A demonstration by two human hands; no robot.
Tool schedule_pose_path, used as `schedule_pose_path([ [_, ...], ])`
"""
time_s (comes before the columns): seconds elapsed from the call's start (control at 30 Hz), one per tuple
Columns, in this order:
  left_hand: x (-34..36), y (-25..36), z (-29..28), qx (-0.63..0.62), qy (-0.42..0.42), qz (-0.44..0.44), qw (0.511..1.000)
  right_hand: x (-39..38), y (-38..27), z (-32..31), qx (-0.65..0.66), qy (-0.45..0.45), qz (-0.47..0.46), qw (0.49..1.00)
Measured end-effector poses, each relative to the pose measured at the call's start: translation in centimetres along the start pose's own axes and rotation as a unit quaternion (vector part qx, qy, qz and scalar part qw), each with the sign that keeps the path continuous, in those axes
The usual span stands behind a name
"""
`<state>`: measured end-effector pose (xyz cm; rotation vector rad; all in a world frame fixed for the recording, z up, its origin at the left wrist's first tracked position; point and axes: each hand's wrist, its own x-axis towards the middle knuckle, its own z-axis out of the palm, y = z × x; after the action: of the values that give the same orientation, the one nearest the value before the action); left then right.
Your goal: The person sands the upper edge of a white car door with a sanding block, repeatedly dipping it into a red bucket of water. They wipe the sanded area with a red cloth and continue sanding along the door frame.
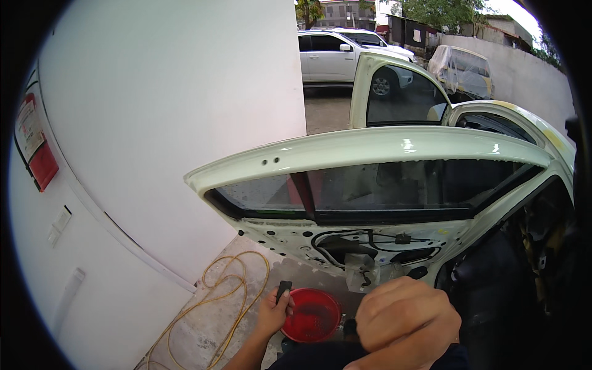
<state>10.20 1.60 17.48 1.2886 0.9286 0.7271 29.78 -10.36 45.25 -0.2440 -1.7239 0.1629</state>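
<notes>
My left hand (274, 311) grips a small flat black block (283, 290) above a red basin (311, 317) on the concrete floor. My right hand (407, 317) is close to the camera at the lower right, its fingers curled closed; what they hold, if anything, is hidden. Beyond both hands stands an open pale-cream car door (364, 142), its inner panel (333, 237) stripped, showing holes, black cabling and a patch of clear plastic (359, 271).
A yellow hose (242, 287) lies coiled beside the white wall (172, 80), which carries a red-and-white board (37, 142). At right are the dark car opening (518, 259) and another open door (401, 92). Parked white vehicles (324, 58) and a wrapped vehicle (459, 71) stand outside.
</notes>
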Motion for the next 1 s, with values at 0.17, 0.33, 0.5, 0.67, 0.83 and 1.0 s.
schedule_pose_path([
  [0.17,0.4,-1.2,4.2,-0.091,-0.005,0.043,0.995,-1.8,2.2,-2.8,0.106,0.016,-0.138,0.985],
  [0.33,-0.3,-3.1,6.0,-0.055,0.053,0.024,0.997,-2.1,1.9,-4.9,0.244,0.016,-0.049,0.968],
  [0.5,-2.3,-1.4,8.3,-0.063,0.155,0.003,0.986,-4.1,3.2,-8.6,0.148,-0.047,0.020,0.988],
  [0.67,-4.8,2.2,11.1,0.061,0.219,0.026,0.973,-12.0,9.7,-7.4,-0.115,-0.302,0.360,0.875],
  [0.83,-5.0,4.4,11.3,0.151,0.179,0.084,0.969,-20.0,14.5,-3.3,0.156,-0.301,0.564,0.753],
  [1.0,-3.7,4.0,10.2,-0.039,0.181,0.046,0.982,-21.6,14.8,-1.6,0.082,-0.142,0.508,0.846],
])
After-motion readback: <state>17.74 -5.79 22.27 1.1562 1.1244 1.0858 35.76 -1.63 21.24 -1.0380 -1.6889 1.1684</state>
